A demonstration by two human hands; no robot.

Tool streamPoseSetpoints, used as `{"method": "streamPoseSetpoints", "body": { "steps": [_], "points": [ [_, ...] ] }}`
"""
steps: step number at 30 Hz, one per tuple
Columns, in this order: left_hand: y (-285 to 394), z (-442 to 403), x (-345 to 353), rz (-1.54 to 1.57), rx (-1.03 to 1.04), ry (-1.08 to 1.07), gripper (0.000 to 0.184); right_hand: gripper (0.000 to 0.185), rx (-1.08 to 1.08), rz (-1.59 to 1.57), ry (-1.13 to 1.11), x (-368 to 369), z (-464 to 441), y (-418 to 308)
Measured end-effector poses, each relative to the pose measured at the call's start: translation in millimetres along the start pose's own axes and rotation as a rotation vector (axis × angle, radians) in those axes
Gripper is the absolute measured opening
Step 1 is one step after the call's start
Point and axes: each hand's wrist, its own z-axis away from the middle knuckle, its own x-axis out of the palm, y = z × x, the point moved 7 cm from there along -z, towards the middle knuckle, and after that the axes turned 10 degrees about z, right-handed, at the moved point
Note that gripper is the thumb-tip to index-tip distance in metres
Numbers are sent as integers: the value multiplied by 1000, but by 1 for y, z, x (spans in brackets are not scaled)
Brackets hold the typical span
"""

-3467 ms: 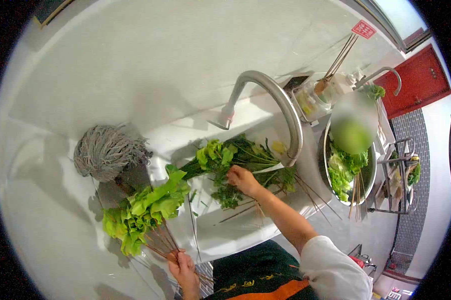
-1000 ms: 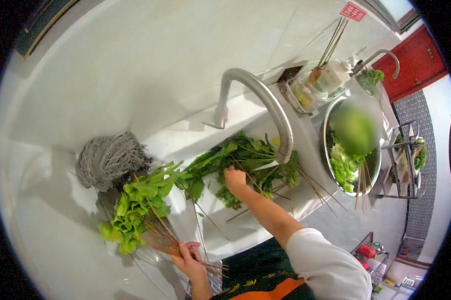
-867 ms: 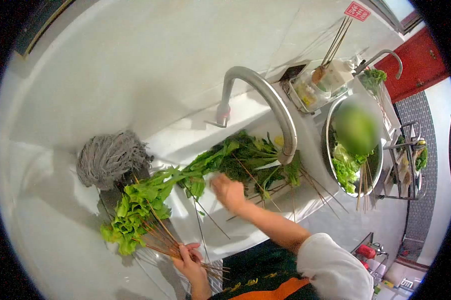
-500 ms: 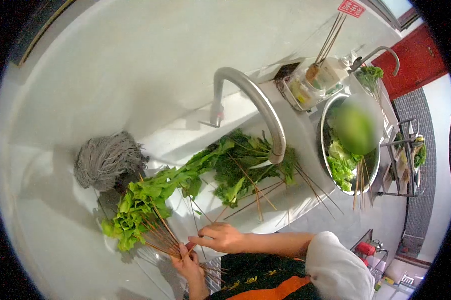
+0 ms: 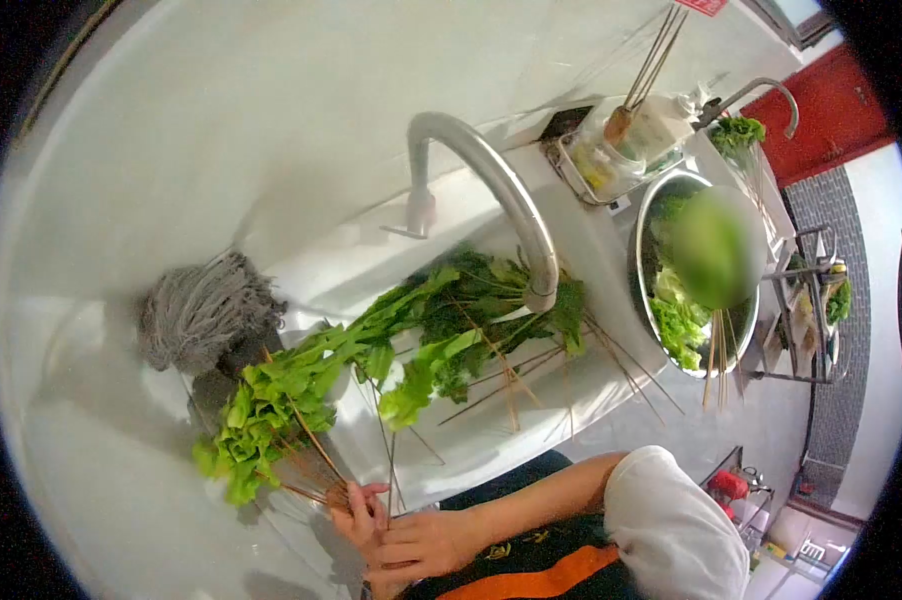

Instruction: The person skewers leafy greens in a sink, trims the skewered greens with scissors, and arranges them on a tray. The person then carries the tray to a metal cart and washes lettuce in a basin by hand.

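My left hand is closed around a bundle of thin wooden skewers. Leafy green lettuce is threaded on their far ends, fanning out to the left over the sink's edge. My right hand lies just beside it, close to the left wrist, fingers curled. A single skewer rises from the right hand, with a lettuce leaf at its top. Its grip point is partly hidden by the fingers. More skewered greens lie in the white sink, dark and frilly under the faucet.
A curved metal faucet arches over the sink. A grey mop head stands at left. At right are a steel bowl of greens and skewers, a rack with clear containers, and a metal shelf beyond.
My right hand has moved down and closer to my left wrist. A lettuce leaf on a skewer has come left and up out of the pile. The view has shifted slightly.
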Motion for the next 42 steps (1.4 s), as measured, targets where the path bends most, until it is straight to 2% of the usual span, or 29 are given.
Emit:
{"method": "streamPoseSetpoints", "body": {
  "steps": [2, 3, 5, 6, 7, 8, 9, 10, 12, 14, 15, 17, 19, 21, 25, 27, 28, 31, 32, 33, 35, 36, 37, 38, 40, 41, 42],
  "points": [
    [-7, 1, -2, 21, -221, -8, 18, 36, -31, -43, 33, 3, 0, -2],
    [-20, -2, -9, 24, -212, 0, 18, 35, -13, -106, -23, 9, 3, 4],
    [-39, -8, -38, 200, 95, 153, 19, 35, 0, -176, -81, 16, 10, 12],
    [-23, -2, -17, 251, -61, -26, 22, 35, -2, -149, -105, 16, 12, 16],
    [-16, -3, -11, 252, -53, -19, 22, 35, -4, -122, -129, 18, 16, 20],
    [-8, -2, -3, 271, 4, -69, 24, 35, 102, -308, -238, 30, 24, 28],
    [-2, -1, 3, 290, 59, -121, 25, 35, 97, -314, -240, 31, 26, 28],
    [-1, -4, 6, 261, 27, -177, 32, 36, 94, -293, -221, 30, 28, 28],
    [5, -8, 7, 179, -28, -176, 35, 37, 92, -265, -206, 30, 29, 30],
    [2, -9, 9, 100, -85, -179, 37, 21, 34, -179, -188, 33, 32, 29],
    [3, -10, 7, 111, -51, -161, 37, 21, 35, -178, -188, 33, 39, 35],
    [7, -12, 6, 125, -13, -137, 38, 22, 368, -81, -75, 25, 58, 83],
    [5, -9, 4, 69, -154, -107, 34, 27, 595, 196, 138, 3, 69, 128],
    [8, -8, 7, 89, -132, -90, 33, 37, 846, 264, 62, -3, 74, 175],
    [1, -12, 1, 98, -154, -75, 28, 50, 895, 58, 62, 6, 67, 216],
    [1, -12, 0, 162, -190, -118, 27, 60, 1129, -171, -217, 30, 79, 240],
    [0, -10, 2, 229, -234, -165, 25, 64, 1142, -290, -365, 29, 75, 246],
    [-2, -11, -5, 317, -327, -191, 25, 64, 1197, -336, -471, 5, 60, 233],
    [-1, -11, -6, 317, -328, -192, 25, 57, 961, -328, -378, 14, 66, 243],
    [1, -10, -3, 436, -353, -232, 24, 57, 962, -328, -379, 10, 63, 240],
    [3, -11, -4, 556, -374, -272, 24, 33, 837, -355, -302, -12, 43, 222],
    [4, -11, -5, 600, -390, -322, 24, 23, 888, -394, -293, -19, 43, 220],
    [4, -10, -4, 644, -406, -373, 24, 23, 887, -392, -294, -20, 46, 219],
    [4, -9, -6, 644, -406, -375, 24, 23, 798, -341, -195, -28, 45, 218],
    [5, -12, -15, 535, -342, -231, 26, 21, 669, -238, -11, -46, 39, 210],
    [5, -10, -14, 534, -346, -238, 26, 21, 671, -231, -7, -52, 41, 207],
    [5, -11, -17, 531, -314, -188, 27, 20, 844, -230, -19, -59, 46, 209]
  ]
}}
